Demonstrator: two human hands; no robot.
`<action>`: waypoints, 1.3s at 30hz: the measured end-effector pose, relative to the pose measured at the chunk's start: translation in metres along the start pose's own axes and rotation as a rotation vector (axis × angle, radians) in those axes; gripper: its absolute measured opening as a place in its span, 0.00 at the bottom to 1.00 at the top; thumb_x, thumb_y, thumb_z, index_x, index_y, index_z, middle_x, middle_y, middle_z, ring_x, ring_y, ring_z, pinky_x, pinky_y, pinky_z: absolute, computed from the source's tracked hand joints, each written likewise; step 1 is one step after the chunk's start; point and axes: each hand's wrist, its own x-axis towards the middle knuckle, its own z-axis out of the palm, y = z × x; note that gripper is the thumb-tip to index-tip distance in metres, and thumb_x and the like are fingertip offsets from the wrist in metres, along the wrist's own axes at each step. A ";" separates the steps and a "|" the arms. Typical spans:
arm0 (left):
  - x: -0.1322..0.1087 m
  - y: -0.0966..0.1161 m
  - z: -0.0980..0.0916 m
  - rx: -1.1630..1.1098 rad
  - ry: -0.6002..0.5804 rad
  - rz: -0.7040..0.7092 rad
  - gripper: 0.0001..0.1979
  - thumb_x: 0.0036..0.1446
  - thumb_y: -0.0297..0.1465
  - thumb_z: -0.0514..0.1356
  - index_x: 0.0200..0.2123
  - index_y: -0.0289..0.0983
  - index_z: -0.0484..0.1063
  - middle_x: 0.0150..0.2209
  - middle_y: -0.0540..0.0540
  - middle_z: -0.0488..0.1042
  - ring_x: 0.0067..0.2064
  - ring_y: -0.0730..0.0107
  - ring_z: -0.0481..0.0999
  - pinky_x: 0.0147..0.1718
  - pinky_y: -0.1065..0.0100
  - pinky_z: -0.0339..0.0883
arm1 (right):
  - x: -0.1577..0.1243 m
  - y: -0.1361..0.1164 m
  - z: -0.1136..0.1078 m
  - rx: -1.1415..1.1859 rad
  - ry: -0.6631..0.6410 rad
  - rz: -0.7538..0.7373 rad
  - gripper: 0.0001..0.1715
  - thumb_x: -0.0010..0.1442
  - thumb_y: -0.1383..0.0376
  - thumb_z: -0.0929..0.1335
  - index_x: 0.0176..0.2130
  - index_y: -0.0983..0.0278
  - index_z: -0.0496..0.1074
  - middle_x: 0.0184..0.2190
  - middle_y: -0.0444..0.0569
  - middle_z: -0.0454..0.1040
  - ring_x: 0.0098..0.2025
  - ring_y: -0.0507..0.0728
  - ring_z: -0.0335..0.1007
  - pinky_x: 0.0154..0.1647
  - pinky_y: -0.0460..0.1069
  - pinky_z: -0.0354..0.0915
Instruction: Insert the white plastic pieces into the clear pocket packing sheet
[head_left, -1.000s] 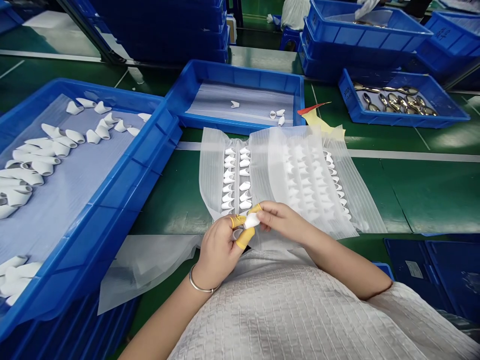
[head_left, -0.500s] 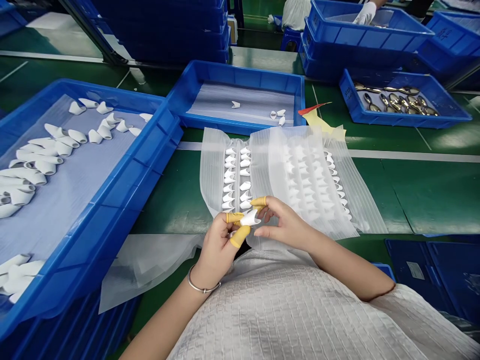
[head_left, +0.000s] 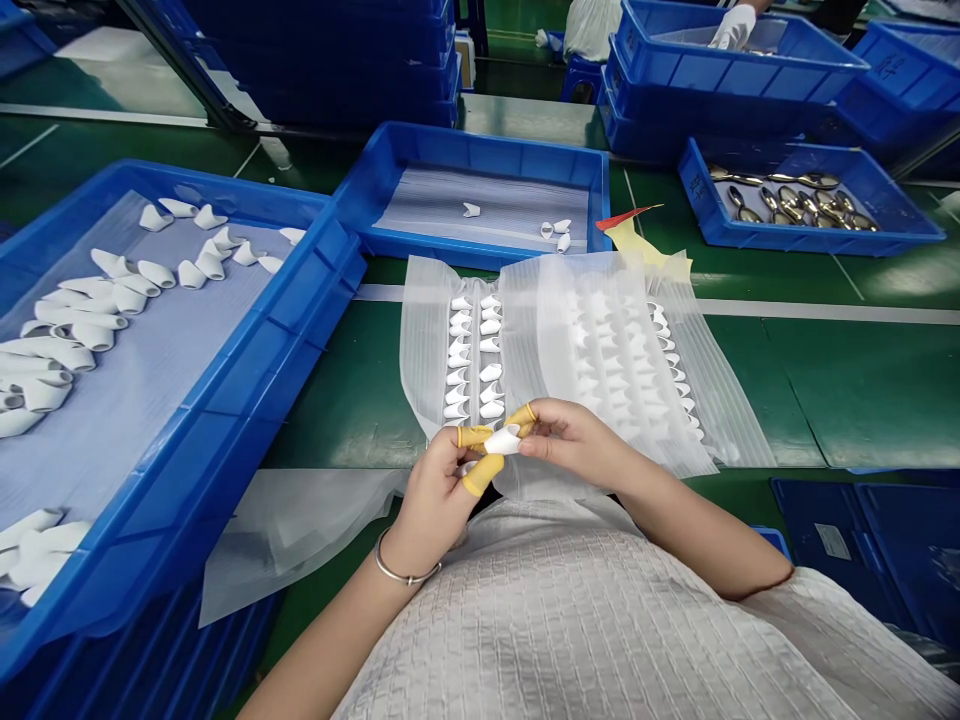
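Note:
Between my two hands is a small white hollow piece (head_left: pixel 502 440) with a slanted open end. My left hand (head_left: pixel 442 490), in yellow finger cots, pinches it between thumb and fingers. From the other side, my right hand (head_left: pixel 574 438) closes on its open end, thumb below and a yellow-covered finger above. Part of another white piece shows in my left palm, mostly hidden. Just beyond the hands lies a translucent wrapping sheet (head_left: pixel 521 300) with rows of similar white pieces (head_left: pixel 491 372), some under a folded layer.
On the left a large blue tray (head_left: pixel 300 310) holds many loose white pieces (head_left: pixel 97 290). A second blue tray (head_left: pixel 480 255) behind the sheet has several more. At right, shiny spoons (head_left: pixel 817 205) lie in a blue tray. A co-worker's gloved hand (head_left: pixel 733 27) reaches into a far bin.
My right hand has closed in on the white piece, its thumb and finger now meeting the open end. My left hand has hardly moved.

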 end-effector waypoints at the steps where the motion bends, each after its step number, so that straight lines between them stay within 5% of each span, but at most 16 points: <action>1: 0.000 -0.001 0.000 -0.007 -0.004 -0.004 0.08 0.61 0.35 0.63 0.42 0.39 0.71 0.33 0.49 0.77 0.32 0.69 0.77 0.31 0.67 0.71 | -0.001 0.000 -0.001 -0.074 0.006 -0.042 0.15 0.61 0.54 0.73 0.42 0.61 0.76 0.38 0.47 0.75 0.39 0.56 0.70 0.41 0.52 0.67; 7: -0.002 -0.004 -0.001 0.025 0.007 0.006 0.08 0.62 0.36 0.63 0.42 0.40 0.71 0.32 0.49 0.76 0.31 0.69 0.75 0.30 0.68 0.70 | -0.004 0.003 -0.006 -0.288 0.038 -0.224 0.17 0.61 0.55 0.74 0.49 0.57 0.75 0.42 0.49 0.74 0.45 0.58 0.70 0.45 0.53 0.68; 9: -0.002 -0.002 -0.001 0.083 0.033 0.059 0.09 0.62 0.35 0.63 0.44 0.40 0.71 0.33 0.49 0.77 0.33 0.69 0.77 0.31 0.68 0.71 | -0.003 0.004 -0.004 -0.187 0.051 -0.155 0.21 0.59 0.52 0.74 0.49 0.58 0.74 0.43 0.49 0.73 0.46 0.58 0.70 0.45 0.53 0.68; 15: 0.002 0.003 -0.002 0.339 0.059 0.266 0.08 0.63 0.36 0.62 0.42 0.39 0.72 0.37 0.45 0.80 0.36 0.63 0.80 0.33 0.63 0.73 | 0.002 0.009 0.004 0.092 -0.024 0.168 0.31 0.61 0.39 0.66 0.30 0.63 0.70 0.28 0.46 0.70 0.32 0.54 0.67 0.38 0.51 0.65; 20: 0.001 0.004 -0.002 0.533 0.080 0.355 0.09 0.65 0.39 0.60 0.38 0.39 0.72 0.37 0.42 0.81 0.37 0.58 0.81 0.33 0.60 0.74 | -0.001 0.008 0.015 -0.083 0.148 0.061 0.23 0.56 0.49 0.75 0.40 0.60 0.69 0.33 0.43 0.70 0.33 0.53 0.65 0.35 0.49 0.62; 23: 0.001 0.007 -0.002 0.592 0.084 0.412 0.11 0.66 0.40 0.59 0.36 0.39 0.72 0.37 0.41 0.81 0.37 0.57 0.81 0.33 0.59 0.75 | -0.002 0.005 0.017 -0.179 0.172 0.014 0.18 0.61 0.50 0.72 0.36 0.61 0.68 0.31 0.43 0.69 0.33 0.53 0.64 0.34 0.49 0.62; 29: 0.001 0.010 -0.002 0.577 0.113 0.479 0.10 0.67 0.39 0.58 0.36 0.39 0.71 0.36 0.43 0.81 0.37 0.60 0.81 0.33 0.61 0.75 | 0.004 0.007 0.007 0.093 0.162 0.084 0.24 0.66 0.46 0.65 0.31 0.62 0.69 0.27 0.44 0.70 0.29 0.53 0.66 0.33 0.49 0.64; 35: 0.001 0.006 -0.002 0.601 0.106 0.459 0.10 0.66 0.38 0.58 0.35 0.39 0.72 0.37 0.41 0.82 0.38 0.57 0.82 0.34 0.59 0.76 | 0.004 0.007 0.004 0.099 0.069 0.172 0.33 0.60 0.37 0.65 0.30 0.64 0.72 0.26 0.46 0.71 0.29 0.53 0.66 0.33 0.49 0.64; 39: 0.001 0.005 -0.002 0.520 0.088 0.357 0.11 0.65 0.41 0.60 0.39 0.40 0.73 0.37 0.43 0.82 0.38 0.58 0.82 0.34 0.59 0.76 | 0.003 0.001 0.005 0.086 -0.007 0.191 0.30 0.57 0.39 0.70 0.27 0.63 0.71 0.25 0.43 0.69 0.30 0.53 0.66 0.36 0.49 0.65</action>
